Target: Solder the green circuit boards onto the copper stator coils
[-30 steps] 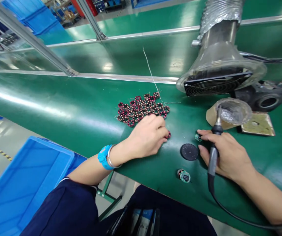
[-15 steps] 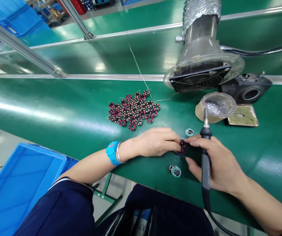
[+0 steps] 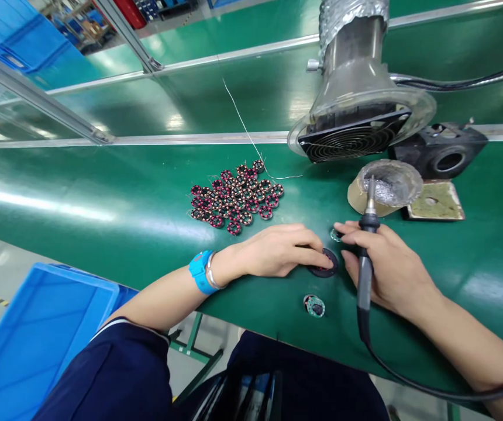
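Note:
My left hand (image 3: 284, 250) has its fingertips pressed down into a black round holder (image 3: 334, 261) lying on the bench. Inside it, largely covered by those fingers, is a small wound stator with red spots. My right hand (image 3: 398, 278) grips a soldering iron (image 3: 364, 283), its metal tip pointing away from me in front of the pot. The thumb and fingers of that hand reach toward a small round circuit board (image 3: 334, 235), and the fingertips overlap its right edge. Nearer to me lies a second green round board (image 3: 314, 306).
Many similar wound stators (image 3: 234, 199) lie in a cluster, with a thin solder wire (image 3: 245, 126) rising behind. A fume hood (image 3: 352, 93) hangs over the cup-like pot (image 3: 357, 196). Beside it are a sponge tray (image 3: 436, 202) and a black iron stand (image 3: 442, 152). A blue crate (image 3: 58, 327) stands left.
My right hand has moved off the black holder, away from me, to the small round board, carrying the soldering iron along. My left fingers stay at the holder, now laid flatter over it.

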`<state>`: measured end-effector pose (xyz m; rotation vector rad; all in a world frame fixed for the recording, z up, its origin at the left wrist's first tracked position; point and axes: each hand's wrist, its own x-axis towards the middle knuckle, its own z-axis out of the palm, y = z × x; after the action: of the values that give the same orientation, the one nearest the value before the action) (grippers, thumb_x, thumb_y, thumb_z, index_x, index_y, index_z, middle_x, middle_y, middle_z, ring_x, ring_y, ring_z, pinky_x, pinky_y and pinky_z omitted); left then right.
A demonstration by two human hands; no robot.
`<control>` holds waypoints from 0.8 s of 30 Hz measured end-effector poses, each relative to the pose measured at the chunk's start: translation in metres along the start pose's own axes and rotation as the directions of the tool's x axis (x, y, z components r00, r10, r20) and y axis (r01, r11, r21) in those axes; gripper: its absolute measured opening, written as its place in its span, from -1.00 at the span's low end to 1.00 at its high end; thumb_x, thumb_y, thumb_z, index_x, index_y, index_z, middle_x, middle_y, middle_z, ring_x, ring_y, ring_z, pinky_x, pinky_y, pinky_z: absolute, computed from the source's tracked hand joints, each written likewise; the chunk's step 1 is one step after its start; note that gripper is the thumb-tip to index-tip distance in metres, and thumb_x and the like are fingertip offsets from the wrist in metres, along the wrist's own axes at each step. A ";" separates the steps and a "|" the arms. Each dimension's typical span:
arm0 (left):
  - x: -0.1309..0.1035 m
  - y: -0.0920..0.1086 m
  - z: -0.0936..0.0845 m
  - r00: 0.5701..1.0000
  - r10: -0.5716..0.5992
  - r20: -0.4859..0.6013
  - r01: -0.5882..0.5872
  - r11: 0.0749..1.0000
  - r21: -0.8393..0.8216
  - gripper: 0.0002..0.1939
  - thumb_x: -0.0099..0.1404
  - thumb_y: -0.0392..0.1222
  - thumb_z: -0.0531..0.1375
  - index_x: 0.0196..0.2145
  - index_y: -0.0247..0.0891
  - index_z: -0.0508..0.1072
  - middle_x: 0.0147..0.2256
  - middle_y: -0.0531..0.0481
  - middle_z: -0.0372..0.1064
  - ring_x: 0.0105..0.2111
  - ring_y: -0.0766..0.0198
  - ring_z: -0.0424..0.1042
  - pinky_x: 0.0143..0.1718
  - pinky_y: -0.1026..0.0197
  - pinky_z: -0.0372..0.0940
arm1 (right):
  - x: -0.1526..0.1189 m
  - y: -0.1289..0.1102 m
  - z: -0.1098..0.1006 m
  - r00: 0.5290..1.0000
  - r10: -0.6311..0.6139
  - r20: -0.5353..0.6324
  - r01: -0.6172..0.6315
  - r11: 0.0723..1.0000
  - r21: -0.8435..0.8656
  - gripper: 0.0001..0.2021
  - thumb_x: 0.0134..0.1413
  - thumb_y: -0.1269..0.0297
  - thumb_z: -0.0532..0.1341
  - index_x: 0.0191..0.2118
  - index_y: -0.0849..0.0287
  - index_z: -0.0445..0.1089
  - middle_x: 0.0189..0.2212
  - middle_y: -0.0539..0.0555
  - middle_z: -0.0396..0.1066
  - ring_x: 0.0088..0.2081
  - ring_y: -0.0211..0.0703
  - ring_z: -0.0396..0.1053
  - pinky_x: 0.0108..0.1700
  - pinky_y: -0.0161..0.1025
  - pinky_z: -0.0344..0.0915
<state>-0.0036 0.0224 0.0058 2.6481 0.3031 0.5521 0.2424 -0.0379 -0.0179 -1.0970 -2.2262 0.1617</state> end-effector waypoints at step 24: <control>-0.011 0.011 -0.002 0.927 -0.014 -0.375 -0.017 0.997 -0.081 -0.92 0.23 -0.28 0.22 -0.28 -0.23 0.43 -0.33 -0.01 0.48 -0.26 0.26 0.47 -0.13 0.17 0.38 | 0.007 -0.023 -0.007 0.996 0.066 -0.066 -0.052 0.979 0.199 -0.68 0.11 0.39 0.29 -0.03 0.07 0.25 -0.17 0.06 0.48 -0.17 -0.14 0.47 -0.15 -0.17 0.43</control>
<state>-0.0129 0.0098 0.0084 2.4488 0.3799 1.0522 0.2282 -0.0484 -0.0010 -1.0435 -2.0655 0.3553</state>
